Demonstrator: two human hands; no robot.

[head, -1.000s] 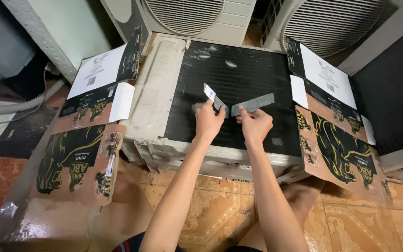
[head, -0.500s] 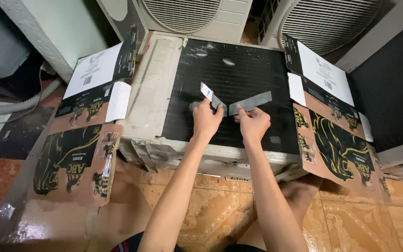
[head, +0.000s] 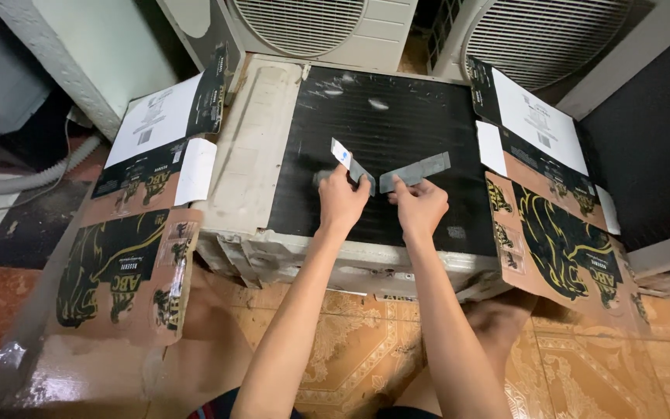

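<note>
From the left of the head view: a flattened cardboard flap (head: 129, 256) hangs off the left side of the unit; its lower panel is brown with a black and gold animal figure; above it sit a black printed band and a white label panel (head: 157, 116), rectangular, tilted up toward the right.

Centre: I see an old air-conditioner unit (head: 250, 155) lying flat, cream casing to the left, black finned coil face (head: 397, 101) uppermost.

My left hand (head: 341, 203) rests on the coil face, fingers pinched together on a short grey strip (head: 350, 164); this strip has a white end with a small blue mark; its long axis climbs up and to the left, away from the fingertips.

My right hand (head: 420, 208) lies just beside the left, the two hands near but apart; its fingers are clamped on the lower end of a longer grey strip (head: 415, 171); that long axis climbs up and to the right. The two strips together form an open V, their lower ends near each other between the hands; I cannot tell whether those ends touch. Each strip extends directly beyond the hand that holds it.

Right: a second cardboard flap (head: 560, 240) mirrors the first; white label panel (head: 540, 120) at the top, black band below it, then brown panel with the black and gold figure. Two fan grilles (head: 537, 39) stand behind; patterned tile floor (head: 350, 341) lies below.
</note>
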